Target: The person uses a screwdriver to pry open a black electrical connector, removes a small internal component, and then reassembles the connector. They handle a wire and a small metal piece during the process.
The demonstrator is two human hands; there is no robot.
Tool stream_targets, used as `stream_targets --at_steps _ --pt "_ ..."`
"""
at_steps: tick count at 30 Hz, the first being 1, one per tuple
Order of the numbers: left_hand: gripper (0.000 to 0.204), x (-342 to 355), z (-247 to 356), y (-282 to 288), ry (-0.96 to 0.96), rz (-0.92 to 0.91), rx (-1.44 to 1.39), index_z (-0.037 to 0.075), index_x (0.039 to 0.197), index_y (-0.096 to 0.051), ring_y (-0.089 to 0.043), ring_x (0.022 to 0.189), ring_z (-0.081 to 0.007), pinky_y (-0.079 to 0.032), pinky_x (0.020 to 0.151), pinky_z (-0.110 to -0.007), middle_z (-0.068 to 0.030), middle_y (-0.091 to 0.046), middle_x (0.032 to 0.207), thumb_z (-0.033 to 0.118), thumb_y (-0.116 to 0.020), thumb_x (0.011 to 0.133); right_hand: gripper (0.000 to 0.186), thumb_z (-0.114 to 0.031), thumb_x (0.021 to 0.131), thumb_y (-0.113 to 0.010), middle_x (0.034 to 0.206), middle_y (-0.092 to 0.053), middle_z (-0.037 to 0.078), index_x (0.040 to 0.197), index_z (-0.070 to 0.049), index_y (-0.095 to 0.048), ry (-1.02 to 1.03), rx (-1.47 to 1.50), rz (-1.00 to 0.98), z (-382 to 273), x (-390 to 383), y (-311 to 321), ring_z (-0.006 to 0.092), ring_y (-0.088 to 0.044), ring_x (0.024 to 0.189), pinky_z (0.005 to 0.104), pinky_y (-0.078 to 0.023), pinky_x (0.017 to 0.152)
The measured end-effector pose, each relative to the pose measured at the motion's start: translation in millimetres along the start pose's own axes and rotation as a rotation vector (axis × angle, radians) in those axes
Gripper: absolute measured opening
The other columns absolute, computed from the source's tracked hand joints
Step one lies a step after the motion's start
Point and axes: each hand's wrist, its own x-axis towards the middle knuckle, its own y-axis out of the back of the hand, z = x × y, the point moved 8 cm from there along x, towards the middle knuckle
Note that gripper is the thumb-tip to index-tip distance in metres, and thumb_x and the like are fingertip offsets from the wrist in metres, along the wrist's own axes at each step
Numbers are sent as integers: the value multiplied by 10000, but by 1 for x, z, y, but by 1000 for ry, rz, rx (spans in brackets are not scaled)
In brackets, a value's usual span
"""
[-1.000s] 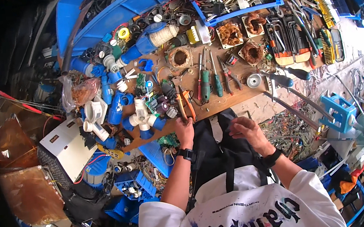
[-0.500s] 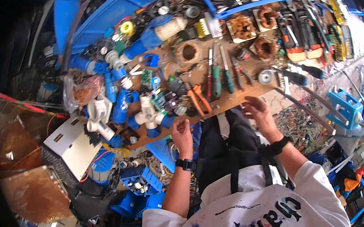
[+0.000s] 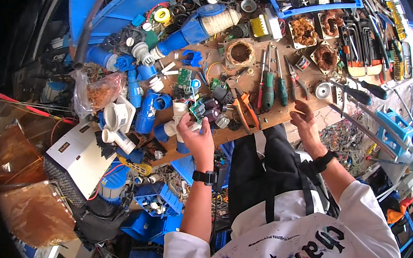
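Note:
My left hand (image 3: 197, 139) reaches over the front edge of the bench, its thumb and fingers apart and nothing held. Its fingertips are at the green circuit board (image 3: 195, 112) with dark cylindrical parts on it; whether they touch it I cannot tell. Beside those fingers stands a white pipe fitting (image 3: 180, 109), partly covered by the hand. My right hand (image 3: 306, 125) hangs just off the bench edge, fingers loosely bent, apart and holding nothing. Closest to it are red-handled pliers (image 3: 297, 79). Orange-handled pliers (image 3: 250, 111) lie between the hands, alongside green-handled screwdrivers (image 3: 267, 91).
Blue and white pipe fittings (image 3: 146, 116) crowd the bench's left. A blue tray (image 3: 315, 10) of metal pieces sits at the back right, behind rusty square-flanged parts (image 3: 303, 33). Two dark-handled screwdrivers (image 3: 358, 95) lie at right. Blue crates (image 3: 157, 200) stand below left.
My left hand has moved forward and left to the circuit board, its fingers spreading. My right hand remains off the bench edge, fingers apart. The whole view has shifted a little.

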Motion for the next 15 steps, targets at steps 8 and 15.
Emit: stream_targets --at_steps 8,15 --pt "313 0 80 -3 -420 -82 188 60 1086 -592 -596 1007 -290 -485 855 -378 -107 -604 1080 35 -680 787 324 -186 892 -631 1005 -568 28 1171 -44 -550 -4 -47 -118 11 -14 -35 130 -570 923 280 -492 785" --pt "415 17 94 -50 -636 -399 395 60 1194 -554 -512 1171 -288 -400 1021 -400 -94 -549 1246 35 -626 787 234 -83 882 -631 915 -589 26 1092 -4 -568 -114 26 -129 26 -24 -51 97 -557 801 249 -475 711"
